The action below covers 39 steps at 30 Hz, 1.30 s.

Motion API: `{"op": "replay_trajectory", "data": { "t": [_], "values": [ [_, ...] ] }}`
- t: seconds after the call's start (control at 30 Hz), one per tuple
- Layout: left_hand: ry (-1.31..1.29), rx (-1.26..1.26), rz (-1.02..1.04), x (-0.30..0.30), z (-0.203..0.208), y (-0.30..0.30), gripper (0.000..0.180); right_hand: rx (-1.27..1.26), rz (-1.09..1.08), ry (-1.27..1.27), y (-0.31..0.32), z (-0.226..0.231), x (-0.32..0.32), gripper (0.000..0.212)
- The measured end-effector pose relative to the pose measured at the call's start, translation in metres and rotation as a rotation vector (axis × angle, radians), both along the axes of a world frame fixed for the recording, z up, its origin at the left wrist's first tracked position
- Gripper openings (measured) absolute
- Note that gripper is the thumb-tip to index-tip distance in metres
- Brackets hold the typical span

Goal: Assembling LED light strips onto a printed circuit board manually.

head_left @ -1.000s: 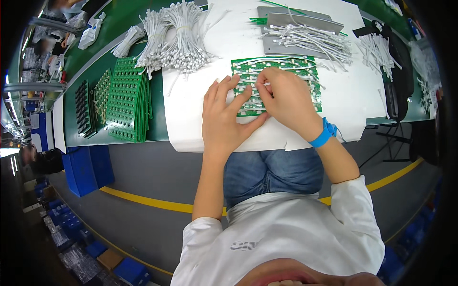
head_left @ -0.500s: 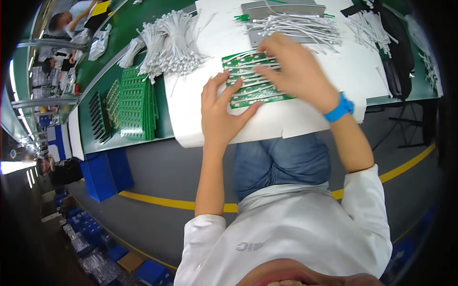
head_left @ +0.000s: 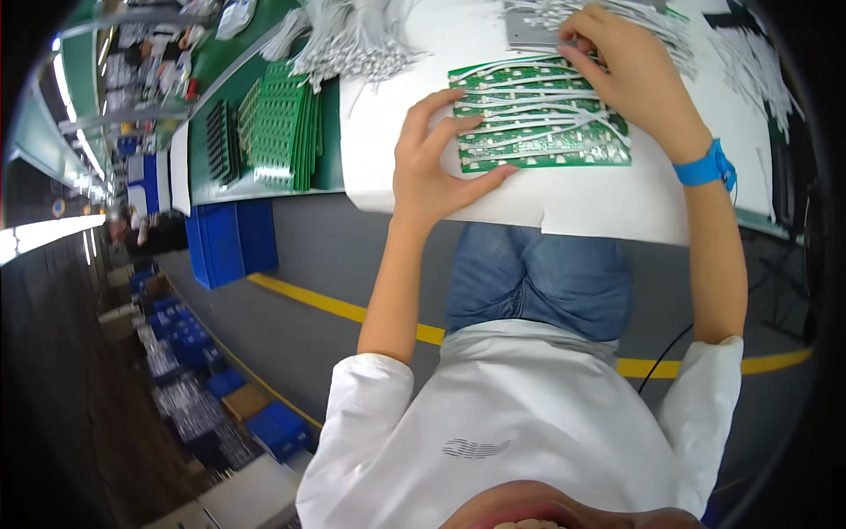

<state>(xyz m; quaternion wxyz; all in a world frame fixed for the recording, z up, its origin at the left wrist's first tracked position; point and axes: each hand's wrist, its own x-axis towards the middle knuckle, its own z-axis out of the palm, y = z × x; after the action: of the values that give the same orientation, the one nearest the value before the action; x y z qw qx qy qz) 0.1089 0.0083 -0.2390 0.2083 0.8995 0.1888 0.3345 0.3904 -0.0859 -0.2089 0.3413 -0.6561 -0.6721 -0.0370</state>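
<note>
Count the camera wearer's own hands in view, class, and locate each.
2: the left hand, at the left side of the green circuit board, and the right hand, at the board's far edge, right of centre. Neither is hidden.

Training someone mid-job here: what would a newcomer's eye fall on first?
The green circuit board crossed by white cables would likely catch it first, the left hand spread at its left edge and the right hand over its upper right corner. Next come the blue wristband below that hand and the green boards grouped farther left.
</note>
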Motion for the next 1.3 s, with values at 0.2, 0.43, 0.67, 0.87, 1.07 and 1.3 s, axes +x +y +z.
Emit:
{"op": "replay_trajectory", "data": {
  "t": [0.2,0.43,0.67,0.87,1.07,1.3],
  "values": [
    [0.0,0.012,0.039,-0.004,-0.005,-0.006,0.051,-0.185,-0.009,-0.027,0.009,-0.01,-0.007,0.01],
    [0.005,0.069,0.073,-0.001,-0.001,-0.003,0.052,-0.223,0.131,-0.267,0.033,0.002,0.0,0.008],
    [0.01,0.061,0.126,-0.009,0.013,-0.004,0.051,-0.04,0.193,-0.296,0.032,0.017,-0.015,0.01],
    [-0.123,0.103,0.007,0.0,-0.018,-0.002,0.059,0.023,0.169,-0.046,0.021,-0.013,-0.012,0.011],
    [-0.147,0.083,-0.005,-0.004,-0.02,-0.005,0.055,0.004,0.262,-0.003,0.023,-0.009,-0.016,0.01],
    [-0.158,0.033,-0.015,0.0,-0.023,-0.005,0.056,0.03,0.217,0.007,0.024,-0.009,0.002,0.007]
  ]
}}
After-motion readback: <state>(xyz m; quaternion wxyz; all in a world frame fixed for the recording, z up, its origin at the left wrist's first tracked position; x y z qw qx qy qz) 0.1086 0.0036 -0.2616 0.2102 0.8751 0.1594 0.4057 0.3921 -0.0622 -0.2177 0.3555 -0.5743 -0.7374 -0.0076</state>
